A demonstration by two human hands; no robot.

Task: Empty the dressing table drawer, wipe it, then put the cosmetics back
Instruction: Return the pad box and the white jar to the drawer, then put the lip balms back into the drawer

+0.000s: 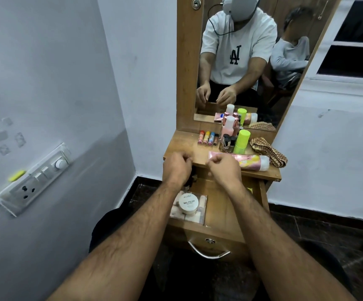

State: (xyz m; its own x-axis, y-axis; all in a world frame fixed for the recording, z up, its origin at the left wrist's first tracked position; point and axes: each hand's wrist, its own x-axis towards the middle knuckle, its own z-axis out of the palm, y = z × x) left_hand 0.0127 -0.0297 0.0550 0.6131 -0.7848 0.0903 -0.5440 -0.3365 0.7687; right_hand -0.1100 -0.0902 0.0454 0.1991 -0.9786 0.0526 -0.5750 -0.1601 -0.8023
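The wooden drawer [220, 205] of the dressing table stands pulled out, its handle [208, 253] toward me. At its left lies a clear box with a white nail-polish tub [188, 203] on top. My left hand [176, 168] hovers over the drawer's back with fingers curled; a dark item [191, 178] sits just under it, and whether the hand holds it is hidden. My right hand [225, 168] is curled beside it and holds nothing that I can see. On the tabletop [182, 146] stand lip balms [207, 138], a pink bottle [229, 125], nail polish bottles [227, 144] and a neon green bottle [242, 142]. A pink tube [254, 162] lies on its side.
A checked brown cloth [268, 151] lies crumpled at the tabletop's right. The mirror [241, 61] rises behind the table and reflects me and a second person. A switchboard [33, 179] sits on the left wall. A small yellow thing [250, 190] shows at the drawer's right side.
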